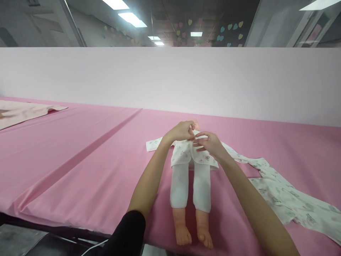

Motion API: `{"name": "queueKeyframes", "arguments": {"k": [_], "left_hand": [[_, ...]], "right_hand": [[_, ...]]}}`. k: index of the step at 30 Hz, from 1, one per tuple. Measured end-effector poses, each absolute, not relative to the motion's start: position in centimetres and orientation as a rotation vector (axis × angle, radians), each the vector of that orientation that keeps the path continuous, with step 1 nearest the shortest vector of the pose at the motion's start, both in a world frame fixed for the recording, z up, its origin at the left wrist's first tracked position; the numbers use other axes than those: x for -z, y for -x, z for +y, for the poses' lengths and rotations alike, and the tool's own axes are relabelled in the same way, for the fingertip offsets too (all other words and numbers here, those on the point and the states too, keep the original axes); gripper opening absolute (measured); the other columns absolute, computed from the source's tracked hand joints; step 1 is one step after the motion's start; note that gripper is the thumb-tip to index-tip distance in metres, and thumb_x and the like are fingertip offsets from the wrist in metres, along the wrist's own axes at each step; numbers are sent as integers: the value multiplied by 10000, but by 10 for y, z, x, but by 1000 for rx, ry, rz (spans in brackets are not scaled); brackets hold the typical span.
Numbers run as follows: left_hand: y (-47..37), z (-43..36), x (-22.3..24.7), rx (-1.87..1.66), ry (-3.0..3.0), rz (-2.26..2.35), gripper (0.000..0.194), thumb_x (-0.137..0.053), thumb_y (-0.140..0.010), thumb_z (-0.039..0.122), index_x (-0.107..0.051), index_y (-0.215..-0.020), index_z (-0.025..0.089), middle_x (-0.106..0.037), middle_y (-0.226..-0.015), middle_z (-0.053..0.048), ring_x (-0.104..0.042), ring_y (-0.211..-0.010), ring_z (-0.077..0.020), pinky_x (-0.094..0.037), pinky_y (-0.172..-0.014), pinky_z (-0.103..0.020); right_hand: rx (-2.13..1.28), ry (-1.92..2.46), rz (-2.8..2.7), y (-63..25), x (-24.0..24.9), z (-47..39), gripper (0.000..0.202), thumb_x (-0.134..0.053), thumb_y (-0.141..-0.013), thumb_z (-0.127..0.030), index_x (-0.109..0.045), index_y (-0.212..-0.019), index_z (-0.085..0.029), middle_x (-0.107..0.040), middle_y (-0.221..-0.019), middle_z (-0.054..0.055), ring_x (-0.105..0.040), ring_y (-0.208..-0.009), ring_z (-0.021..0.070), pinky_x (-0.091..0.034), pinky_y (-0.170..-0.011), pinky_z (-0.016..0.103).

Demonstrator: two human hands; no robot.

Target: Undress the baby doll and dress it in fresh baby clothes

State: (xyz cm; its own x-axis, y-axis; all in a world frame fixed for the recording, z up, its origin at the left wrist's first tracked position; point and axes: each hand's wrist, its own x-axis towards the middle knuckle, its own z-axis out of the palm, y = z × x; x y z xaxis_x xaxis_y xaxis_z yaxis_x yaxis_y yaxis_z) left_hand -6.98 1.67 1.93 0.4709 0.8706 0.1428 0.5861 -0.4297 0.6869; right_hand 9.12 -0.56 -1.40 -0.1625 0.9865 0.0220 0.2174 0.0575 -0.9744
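Note:
A baby doll (179,222) lies on its back on the pink-covered table (112,170), its bare feet towards me. It wears white trousers (179,185) and a white printed shirt (181,152), whose front edges part below the chest. My left hand (182,131) is at the upper chest with its fingers curled in. What those fingers hold, if anything, is hidden. Beside it, my right hand (210,144) reaches over the shirt front with fingers stretched and apart. Both hands cover much of the doll's upper chest, and only part of its head (195,123) shows behind them.
To the right lies a printed white baby garment (290,199), spread along the table. A pale pink cloth (23,111) is at the far left. A low white wall (160,78) with glass above stands behind the table. A white cable (94,246) hangs below the front edge.

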Motion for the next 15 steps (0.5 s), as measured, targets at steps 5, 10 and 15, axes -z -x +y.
{"name": "queueKeyframes", "arguments": {"k": [5,10,15], "left_hand": [[70,31,-11,-744,-2101,1364,202,-497,-706,134,-515,-905,157,-652,-825,-51,-595,-615,-114,-449,-541,-213],[66,43,5,-442,-2227,1611,119,-487,-704,167,-592,-659,134,-624,-643,-63,-564,-551,-136,-408,-517,-231],[70,53,14,-488,-2137,1445,308,-535,-688,251,-619,-973,170,-648,-760,-19,-526,-486,-94,-412,-512,-213]], "right_hand": [[-663,1566,-1792,-91,16,30,179,-535,-778,-304,-621,-771,-148,-618,-583,36,-583,-536,141,-449,-550,243],[-497,1650,-1986,-84,23,45,217,-562,-738,-266,-642,-889,-133,-578,-506,2,-569,-528,143,-412,-622,241],[-636,1602,-1989,-94,21,50,112,-535,-717,-215,-610,-684,-139,-578,-548,4,-510,-488,101,-363,-535,204]]}}
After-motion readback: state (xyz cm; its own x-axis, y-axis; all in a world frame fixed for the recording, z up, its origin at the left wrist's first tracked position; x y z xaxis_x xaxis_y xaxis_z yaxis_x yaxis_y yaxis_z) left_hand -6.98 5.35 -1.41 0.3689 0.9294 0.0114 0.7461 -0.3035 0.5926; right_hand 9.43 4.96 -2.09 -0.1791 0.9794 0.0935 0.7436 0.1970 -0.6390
